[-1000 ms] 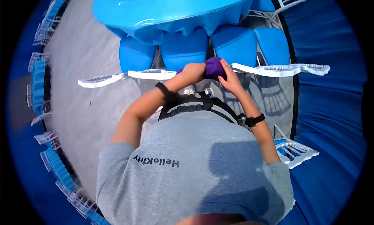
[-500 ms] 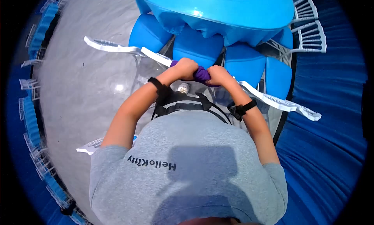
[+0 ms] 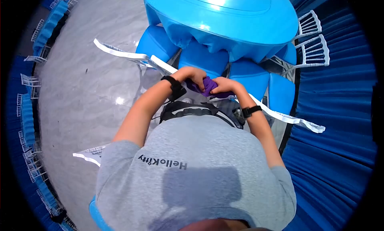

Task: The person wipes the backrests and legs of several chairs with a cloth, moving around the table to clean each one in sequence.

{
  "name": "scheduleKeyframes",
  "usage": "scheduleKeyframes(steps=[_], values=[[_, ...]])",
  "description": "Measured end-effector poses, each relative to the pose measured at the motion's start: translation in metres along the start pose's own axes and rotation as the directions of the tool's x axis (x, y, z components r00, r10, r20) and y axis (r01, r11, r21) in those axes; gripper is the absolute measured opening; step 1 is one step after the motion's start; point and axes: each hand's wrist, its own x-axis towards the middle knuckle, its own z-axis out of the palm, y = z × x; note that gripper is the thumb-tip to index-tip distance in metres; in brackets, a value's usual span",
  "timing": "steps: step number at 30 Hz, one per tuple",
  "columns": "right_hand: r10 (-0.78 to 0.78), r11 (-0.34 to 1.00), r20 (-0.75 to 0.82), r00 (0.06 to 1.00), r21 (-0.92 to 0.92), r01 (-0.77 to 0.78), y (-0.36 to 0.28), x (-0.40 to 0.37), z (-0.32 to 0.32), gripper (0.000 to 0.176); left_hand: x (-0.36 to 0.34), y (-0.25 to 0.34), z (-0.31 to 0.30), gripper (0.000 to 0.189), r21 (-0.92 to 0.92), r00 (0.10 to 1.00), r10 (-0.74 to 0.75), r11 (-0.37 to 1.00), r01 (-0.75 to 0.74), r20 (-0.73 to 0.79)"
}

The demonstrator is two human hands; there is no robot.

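Note:
A bunched purple cloth [image 3: 209, 86] hangs between my two hands, in front of my waist. My left hand [image 3: 196, 76] is closed on its left part, the fingers bent down into the folds. From the other side, my right hand [image 3: 225, 85] pinches the cloth, thumb and fingers close to my left fingertips. Right behind the hands, in this view, runs the white top of a chair back [image 3: 162, 64]. Beyond it a blue chair seat [image 3: 204, 57] faces the table.
A round table [image 3: 224, 25] with a shiny blue cover stands ahead, several blue-seated chairs around it. White chair backs [image 3: 276, 113] reach out to the right, and another chair [image 3: 90, 154] stands at left behind me. Blue draped curtain [image 3: 332, 151] lines the right side; grey floor [image 3: 84, 99] lies left.
My hands have come nearer my body and closer together, and the purple cloth is more bunched between them. My left wrist has bent downward. The view has shifted slightly, showing more of the table.

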Motion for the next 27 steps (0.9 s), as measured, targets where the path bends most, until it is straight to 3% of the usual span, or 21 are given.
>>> scheduleKeyframes(steps=[1, 2, 3, 5, 7, 9, 11, 13, 15, 17, 19, 21, 23, 25, 27], values=[[-0.083, 0.989, -0.138, 0.987, -0.132, 0.065, -0.002, -0.003, 0.007, 0.041, -0.002, -0.002, 0.005, 0.052, -0.003, 1.0, -0.001, 1.0, 0.001, -0.001], [-0.179, 0.957, -0.254, 0.95, -0.267, 0.109, -0.003, -0.007, 0.015, 0.038, -0.001, -0.006, 0.014, 0.047, 0.09, 0.987, 0.046, 0.995, -0.032, -0.157], [-0.177, 0.957, -0.24, 0.954, -0.269, 0.11, -0.005, -0.012, 0.022, 0.038, -0.004, -0.008, 0.022, 0.043, 0.182, 0.947, 0.104, 0.982, -0.049, -0.305], [-0.35, 0.918, -0.499, 0.793, -0.35, 0.185, -0.01, -0.022, 0.031, 0.041, -0.011, -0.012, 0.037, 0.038, 0.217, 0.919, 0.108, 0.976, -0.025, -0.379], [-0.388, 0.895, -0.486, 0.783, -0.402, 0.194, -0.015, -0.021, 0.036, 0.046, -0.027, -0.022, 0.053, 0.034, 0.341, 0.677, 0.343, 0.929, -0.142, -0.651], [-0.524, 0.8, -0.537, 0.661, -0.577, 0.166, -0.003, -0.005, 0.044, 0.049, -0.038, -0.035, 0.064, 0.034, 0.314, 0.619, 0.304, 0.945, -0.097, -0.725], [-0.518, 0.767, -0.467, 0.716, -0.624, 0.148, -0.015, 0.011, 0.043, 0.051, -0.037, -0.055, 0.076, 0.031, 0.303, 0.346, 0.323, 0.946, -0.112, -0.881], [-0.344, 0.829, -0.498, 0.796, -0.559, 0.009, -0.024, 0.033, 0.045, 0.053, -0.036, -0.07, 0.081, 0.029, 0.354, 0.231, 0.36, 0.933, -0.067, -0.904], [-0.381, 0.817, -0.487, 0.786, -0.575, 0.04, -0.038, 0.053, 0.04, 0.048, -0.031, -0.086, 0.081, 0.029, 0.385, 0.252, 0.365, 0.922, 0.033, -0.896], [-0.254, 0.855, -0.483, 0.838, -0.517, -0.039, -0.055, 0.066, 0.031, 0.042, -0.031, -0.099, 0.079, 0.029, 0.402, 0.247, 0.362, 0.906, 0.134, -0.899], [-0.36, 0.808, -0.461, 0.811, -0.589, 0.024, -0.06, 0.081, 0.029, 0.038, -0.034, -0.108, 0.079, 0.03, 0.427, 0.278, 0.355, 0.863, 0.27, -0.893], [-0.281, 0.765, -0.457, 0.844, -0.637, -0.091, -0.072, 0.098, 0.029, 0.022, -0.034, -0.123, 0.077, 0.03, 0.448, 0.309, 0.344, 0.808, 0.383, -0.887], [-0.332, 0.69, -0.449, 0.83, -0.715, -0.111, -0.071, 0.122, 0.032, 0.018, -0.039, -0.128, 0.07, 0.027, 0.414, 0.332, 0.303, 0.84, 0.349, -0.893], [-0.218, 0.649, -0.431, 0.876, -0.734, -0.2, -0.084, 0.135, 0.03, 0.015, -0.042, -0.136, 0.068, 0.025, 0.368, 0.306, 0.275, 0.879, 0.305, -0.911], [-0.285, 0.672, -0.454, 0.844, -0.723, -0.162, -0.086, 0.133, 0.031, 0.02, -0.044, -0.133, 0.067, 0.023, 0.34, 0.259, 0.27, 0.897, 0.283, -0.927]])
